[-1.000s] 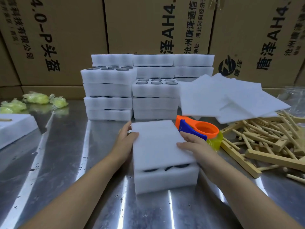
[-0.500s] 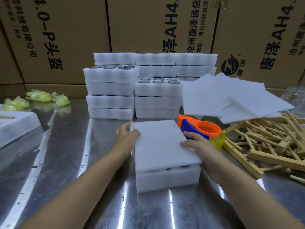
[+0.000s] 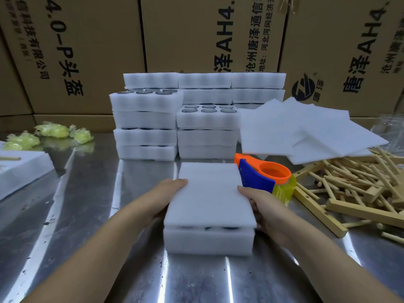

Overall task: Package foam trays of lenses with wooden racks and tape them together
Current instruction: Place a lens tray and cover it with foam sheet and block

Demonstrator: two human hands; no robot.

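Foam tray (image 3: 208, 241) sits on the steel table (image 3: 76, 215) directly in front of us, capped by a foam sheet (image 3: 209, 193); our left hand (image 3: 162, 197) clasps its left side and our right hand (image 3: 262, 206) its right, each thumb lying over the sheet's edge, the fingers mostly hidden down the sides; dark lenses (image 3: 209, 228) show through the gap under the sheet. The tape dispenser (image 3: 262, 178) lies just beside the tray's far right corner, close to our right hand; bare table stretches to our left and towards us; wooden racks (image 3: 358, 193) lie heaped on the right. Behind, stacks of foam trays (image 3: 146, 132) stand before cardboard boxes (image 3: 87, 51); one top tray holds round lenses (image 3: 208, 108) in its wells; loose foam sheets (image 3: 306, 132) fan out over the racks.
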